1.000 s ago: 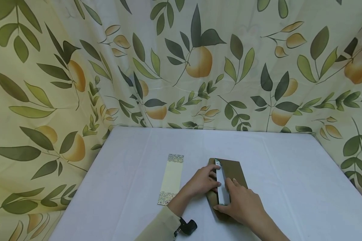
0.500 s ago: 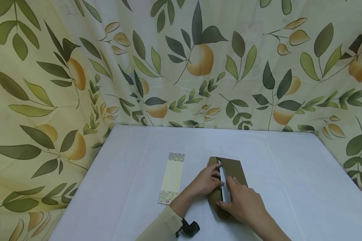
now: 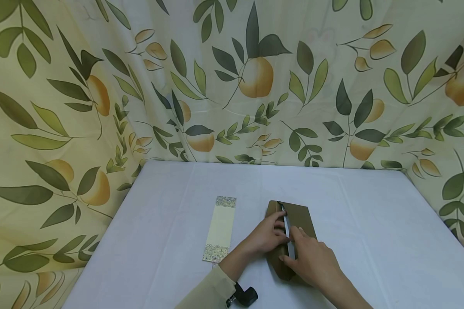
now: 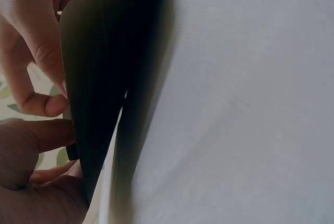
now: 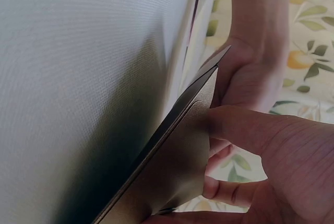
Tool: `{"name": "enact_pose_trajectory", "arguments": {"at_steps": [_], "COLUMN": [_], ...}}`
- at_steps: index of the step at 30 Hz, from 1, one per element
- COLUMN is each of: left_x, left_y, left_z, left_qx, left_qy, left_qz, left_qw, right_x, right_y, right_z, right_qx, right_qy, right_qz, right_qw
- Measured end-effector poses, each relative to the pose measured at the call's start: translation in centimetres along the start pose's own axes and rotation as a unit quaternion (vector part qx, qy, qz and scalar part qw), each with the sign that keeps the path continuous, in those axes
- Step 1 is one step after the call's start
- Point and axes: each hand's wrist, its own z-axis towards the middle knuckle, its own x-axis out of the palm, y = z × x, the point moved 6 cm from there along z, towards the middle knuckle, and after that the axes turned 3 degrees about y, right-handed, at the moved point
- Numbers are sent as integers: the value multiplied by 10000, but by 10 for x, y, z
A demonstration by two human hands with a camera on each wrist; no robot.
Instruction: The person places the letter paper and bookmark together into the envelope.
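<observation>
Both hands work at a brown paper envelope that lies tilted on the white tabletop. My left hand grips its left flap, with the fingertips right at the lengthwise opening. On the opposite side of that gap, my right hand holds the envelope between thumb and fingers. A thin sliver of a pale strip shows in the opening; the rest of it is hidden inside. In the left wrist view the flap appears dark with a rounded corner. The right wrist view shows the folded edge and brown side.
Left of the envelope lies a cream bookmark with patterned ends, its near end beside the left forearm. A small black device sits at the left wrist. Behind the tabletop hangs a curtain printed with fruit and leaves.
The envelope's left flap has come rightward over the pale strip, narrowing the visible part to a sliver. My left hand has shifted slightly right with it; the right hand stays nearly in place.
</observation>
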Motion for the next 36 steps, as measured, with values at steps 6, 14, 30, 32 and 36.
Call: {"name": "enact_pose_trajectory", "arguments": {"at_steps": [6, 14, 30, 32, 36], "left_x": [-5, -17, -59, -64, -73], "left_y": [-4, -13, -32, -31, -27], "left_z": [-2, -4, -15, -16, -16], "left_qx": [87, 245, 584, 559, 404], "left_qy": [-50, -55, -84, -82, -147], "left_qz": [190, 240, -265, -275, -215], "left_qw": [9998, 9994, 9979, 9980, 9988], "right_x": [0, 0, 0, 0, -1], "right_y": [2, 1, 1, 1, 0], "right_z": [0, -1, 0, 0, 0], "right_qx": [26, 20, -8, -17, -44], "right_qy": [14, -18, -229, -231, -235], "right_qz": [14, 93, 36, 34, 34], "right_qw": [10000, 10000, 9997, 9997, 9997]}}
